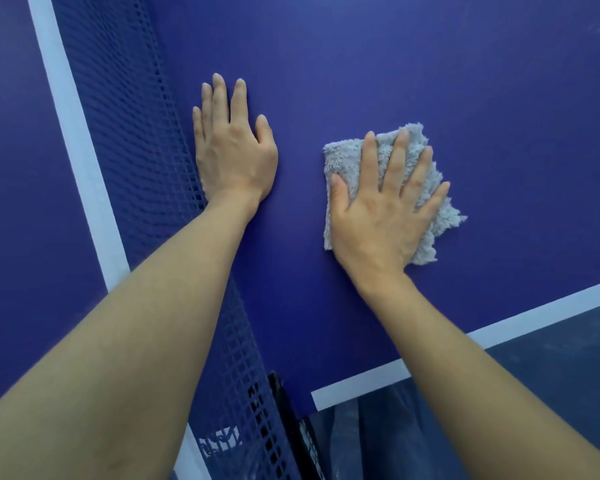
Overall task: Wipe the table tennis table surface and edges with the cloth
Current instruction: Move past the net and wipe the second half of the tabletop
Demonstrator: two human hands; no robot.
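Cloth (345, 157) lies flat on the blue counter (430, 64), at three o'clock from the left hand (232, 157). The right hand (378, 220) presses it down, fingers (399, 157) spread. Left fingers (219, 98) lie straight, together, by the net (136, 150).

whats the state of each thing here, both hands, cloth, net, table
left hand: flat, palm down on the table, fingers straight, holds nothing
right hand: fingers straight and spread, pressing the cloth down
cloth: grey, fluffy, folded, flat on the table under the right hand
net: up, stretched across the table, right beside the left hand
table: blue top, white edge line, bearing both hands and the cloth
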